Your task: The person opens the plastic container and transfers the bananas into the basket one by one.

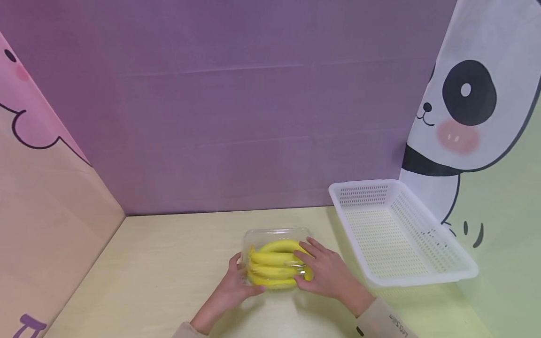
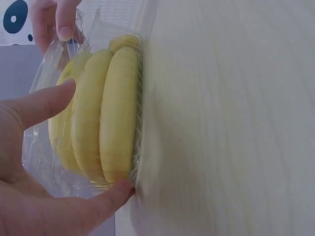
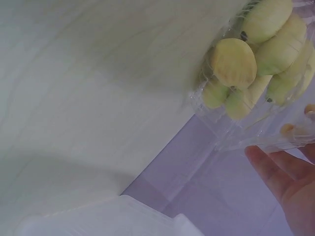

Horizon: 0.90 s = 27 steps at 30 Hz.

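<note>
A clear plastic clamshell box (image 1: 276,231) sits on the table near its front, with several yellow bananas (image 1: 274,258) packed inside. My left hand (image 1: 236,284) holds the box at its left end; in the left wrist view, the thumb (image 2: 61,96) lies against the lid and a fingertip (image 2: 123,187) is at the lower corner. At the opposite end, my right hand (image 1: 323,270) grips the edge of the clear lid, its fingers (image 3: 273,172) along the plastic in the right wrist view. The bananas' rounded ends (image 3: 234,64) show through the plastic there.
A white perforated basket (image 1: 344,220) stands right of the box, beside the panda-printed right wall (image 1: 507,197). Behind the table (image 1: 169,263) hangs a purple backdrop (image 1: 236,117). A pink and peach printed panel (image 1: 46,197) borders the left side.
</note>
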### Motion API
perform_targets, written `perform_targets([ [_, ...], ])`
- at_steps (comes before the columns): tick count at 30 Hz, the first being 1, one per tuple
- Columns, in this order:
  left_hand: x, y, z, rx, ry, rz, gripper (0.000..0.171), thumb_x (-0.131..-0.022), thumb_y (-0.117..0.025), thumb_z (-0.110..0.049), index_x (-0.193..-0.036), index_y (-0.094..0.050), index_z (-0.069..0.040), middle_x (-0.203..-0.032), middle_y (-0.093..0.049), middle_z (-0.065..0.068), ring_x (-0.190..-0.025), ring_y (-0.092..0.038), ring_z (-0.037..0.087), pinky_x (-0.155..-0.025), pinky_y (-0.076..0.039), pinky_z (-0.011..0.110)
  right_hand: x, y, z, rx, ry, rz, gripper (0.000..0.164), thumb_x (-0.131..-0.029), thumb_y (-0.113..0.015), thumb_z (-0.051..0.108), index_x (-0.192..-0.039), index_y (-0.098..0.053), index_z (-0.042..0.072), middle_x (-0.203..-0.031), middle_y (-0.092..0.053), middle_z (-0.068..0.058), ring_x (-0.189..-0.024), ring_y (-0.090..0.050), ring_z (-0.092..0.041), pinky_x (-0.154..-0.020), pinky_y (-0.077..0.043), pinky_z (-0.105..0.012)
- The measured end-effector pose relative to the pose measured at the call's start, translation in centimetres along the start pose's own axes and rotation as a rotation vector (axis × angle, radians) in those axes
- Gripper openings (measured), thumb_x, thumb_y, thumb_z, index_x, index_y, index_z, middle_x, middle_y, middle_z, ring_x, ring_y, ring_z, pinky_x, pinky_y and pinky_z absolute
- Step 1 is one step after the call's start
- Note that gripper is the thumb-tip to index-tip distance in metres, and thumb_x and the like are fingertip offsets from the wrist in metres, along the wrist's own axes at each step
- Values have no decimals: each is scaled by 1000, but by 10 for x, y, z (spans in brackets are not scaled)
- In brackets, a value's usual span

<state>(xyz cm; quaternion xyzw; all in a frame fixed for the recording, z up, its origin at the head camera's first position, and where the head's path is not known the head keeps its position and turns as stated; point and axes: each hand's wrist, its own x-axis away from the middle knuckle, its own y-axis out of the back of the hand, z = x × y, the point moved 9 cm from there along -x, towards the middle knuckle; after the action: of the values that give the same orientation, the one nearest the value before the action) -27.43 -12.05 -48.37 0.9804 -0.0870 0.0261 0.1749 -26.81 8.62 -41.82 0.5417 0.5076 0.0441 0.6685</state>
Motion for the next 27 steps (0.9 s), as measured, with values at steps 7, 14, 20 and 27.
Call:
perform_targets([
  [7, 2, 4, 5, -11, 21, 0, 115, -78, -89, -21, -158, -8, 1, -151, -36, 31, -128, -50, 47, -102, -44, 61, 1, -2, -5, -50, -72, 72, 52, -78, -79, 40, -121, -71, 12, -129, -67, -15, -123, -61, -40, -81, -59, -50],
  [14, 0, 4, 7, 31, 20, 22, 114, -80, -88, -19, -159, -7, 0, -151, -39, 29, -128, -52, 46, -101, -46, 58, 0, 0, -10, -103, -121, 72, 53, -82, -78, 41, -125, -69, 12, -134, -64, -15, -127, -58, -39, -89, -57, -52],
  [20, -4, 4, 10, 37, 19, 32, 117, -78, -89, -14, -160, -7, -2, -153, -36, 31, -129, -50, 48, -93, -53, 52, -2, 1, -14, -150, -157, 50, 56, -81, -78, 40, -127, -68, 10, -136, -63, -16, -128, -57, -39, -94, -54, -53],
  [27, -7, 3, 9, 21, 8, 63, 118, -79, -89, -17, -161, -7, -3, -153, -37, 31, -133, -46, 49, -101, -46, 59, -1, 3, -22, -225, -247, 51, 57, -82, -78, 36, -129, -67, 8, -137, -62, -15, -131, -54, -34, -97, -52, -52],
])
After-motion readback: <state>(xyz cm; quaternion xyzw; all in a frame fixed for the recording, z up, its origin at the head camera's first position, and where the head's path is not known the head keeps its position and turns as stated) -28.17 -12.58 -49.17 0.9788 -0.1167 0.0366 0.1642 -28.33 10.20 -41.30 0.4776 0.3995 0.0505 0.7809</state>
